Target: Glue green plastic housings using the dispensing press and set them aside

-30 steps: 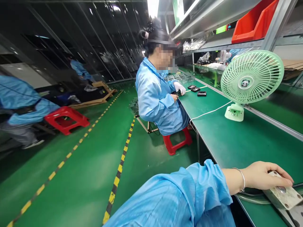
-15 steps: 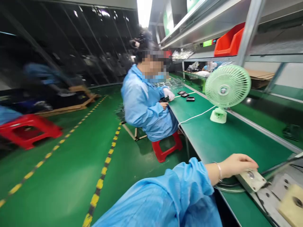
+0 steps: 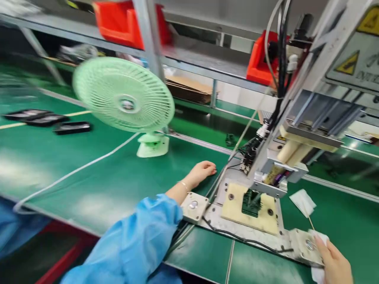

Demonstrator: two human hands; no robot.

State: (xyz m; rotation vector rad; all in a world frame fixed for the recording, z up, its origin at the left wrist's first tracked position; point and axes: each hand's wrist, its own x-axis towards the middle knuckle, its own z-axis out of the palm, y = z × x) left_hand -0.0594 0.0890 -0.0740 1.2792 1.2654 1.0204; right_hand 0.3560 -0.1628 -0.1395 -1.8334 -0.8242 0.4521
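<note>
My left hand [image 3: 204, 172] rests just beyond the left button box [image 3: 194, 206], its fingers loosely curled with nothing visible in them. At the lower right, my right hand [image 3: 337, 262] is beside the right button box [image 3: 306, 246], fingers bent around a white wipe [image 3: 318, 276]. Between the two boxes stands a small press [image 3: 271, 185]. Under its head, a dark green part [image 3: 251, 203] sits on a cream fixture block [image 3: 232, 201]. Another white wipe [image 3: 302, 202], with a thin stick by it, lies right of the press.
A pale green fan [image 3: 126, 100] stands on the green bench [image 3: 142, 185], its white cable trailing left. Black trays [image 3: 72, 127] lie at the far left. Red bins [image 3: 118, 25] sit on the shelf above. Hoses run beside the left button box.
My view has swung right, from the co-worker to the press. My left hand has moved off the top of the left button box to beyond it. My right hand has come into view.
</note>
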